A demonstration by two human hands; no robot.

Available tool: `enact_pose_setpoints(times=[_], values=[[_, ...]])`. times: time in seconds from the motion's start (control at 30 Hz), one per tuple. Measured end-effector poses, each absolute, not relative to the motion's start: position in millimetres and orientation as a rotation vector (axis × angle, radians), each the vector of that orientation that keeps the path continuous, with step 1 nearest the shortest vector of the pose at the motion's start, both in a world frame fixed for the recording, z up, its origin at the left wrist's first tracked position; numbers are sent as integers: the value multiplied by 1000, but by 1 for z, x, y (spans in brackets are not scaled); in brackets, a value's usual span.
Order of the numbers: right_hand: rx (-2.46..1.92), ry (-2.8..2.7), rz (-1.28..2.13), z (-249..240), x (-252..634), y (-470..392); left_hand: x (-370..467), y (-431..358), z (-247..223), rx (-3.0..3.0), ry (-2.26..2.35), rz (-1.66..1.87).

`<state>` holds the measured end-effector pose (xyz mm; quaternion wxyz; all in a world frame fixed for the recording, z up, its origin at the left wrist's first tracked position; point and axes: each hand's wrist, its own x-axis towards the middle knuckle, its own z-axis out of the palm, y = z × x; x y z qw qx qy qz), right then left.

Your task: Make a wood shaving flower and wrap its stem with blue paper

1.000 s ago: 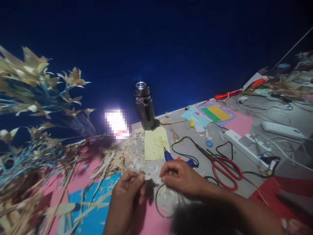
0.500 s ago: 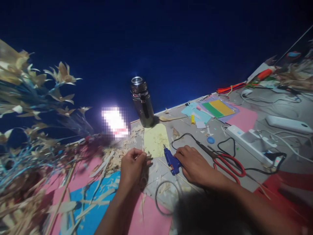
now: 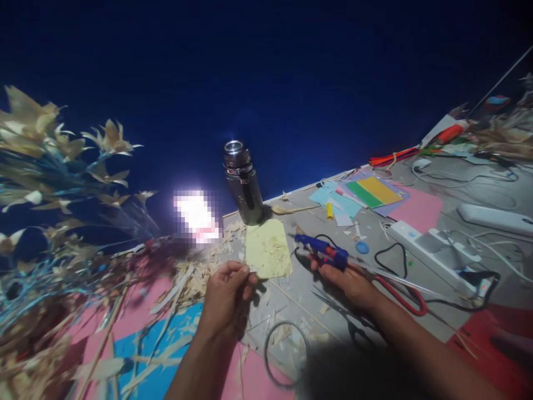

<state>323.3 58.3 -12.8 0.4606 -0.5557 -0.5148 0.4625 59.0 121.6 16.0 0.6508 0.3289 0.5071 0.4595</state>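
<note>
My right hand (image 3: 343,280) is wrapped round the handle of a blue glue gun (image 3: 322,248), lifted off the grey surface with its nozzle pointing left. My left hand (image 3: 231,283) is pinched, thumb against fingers, at the lower left corner of a yellow sheet (image 3: 268,247); whatever lies between the fingertips is too small to make out. The sheet is flat and spotted with residue. Scissors with red handles (image 3: 402,294) lie partly behind my right forearm. A dark metal flask (image 3: 245,191) stands upright behind the sheet.
Pale husk flowers on blue stems (image 3: 110,139) rise at the left. Husk scraps (image 3: 191,283) litter that side. A white power strip (image 3: 433,258) with cables lies at the right, near coloured sheets (image 3: 375,191). A grey ring (image 3: 286,383) lies in front.
My right hand has picked up the glue gun and turned it, nozzle leftwards. Dark scissors beneath it now show. My left hand keeps its pinch in nearly the same place.
</note>
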Motion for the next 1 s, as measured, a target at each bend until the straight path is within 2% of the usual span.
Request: enact_pose_setpoints(times=[0.17,0.43,0.77,1.0], values=[[-1198,-1414,1258,-6,297,47,63,120,10,634,1019,1068],[-1133,-1781,975,-7,289,54,68,115,9,672,1023,1059],[-1275,-1764,890,11,287,44,66,115,8,650,1006,1037],[-1280,-1769,867,7,289,46,64,116,9,624,975,1025]])
